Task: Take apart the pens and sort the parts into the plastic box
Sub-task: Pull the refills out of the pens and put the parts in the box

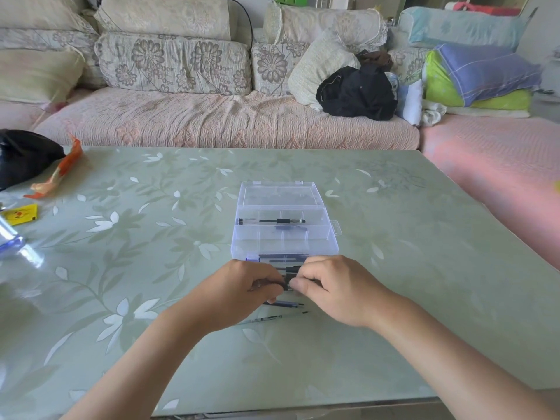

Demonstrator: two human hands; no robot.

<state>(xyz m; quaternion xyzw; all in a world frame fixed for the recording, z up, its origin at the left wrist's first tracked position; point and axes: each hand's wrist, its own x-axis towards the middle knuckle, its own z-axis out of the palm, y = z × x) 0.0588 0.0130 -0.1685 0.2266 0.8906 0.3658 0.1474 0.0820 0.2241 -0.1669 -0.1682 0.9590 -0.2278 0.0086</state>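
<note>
Black pen (288, 281) — left hand (242, 294), right hand (339, 289)

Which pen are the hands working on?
The black pen pinched between the left hand and right hand, just short of the plastic box; a second pen lies inside its far compartment.

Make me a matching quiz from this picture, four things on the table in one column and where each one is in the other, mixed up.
Things:
1 plastic box
2 black bag
3 yellow card
4 pen

Places:
A far left corner of the table
B gripped between left hand and right hand
C middle of the table, open
D left edge, nearer than the black bag

Pairs: 1-C, 2-A, 3-D, 4-B
</note>
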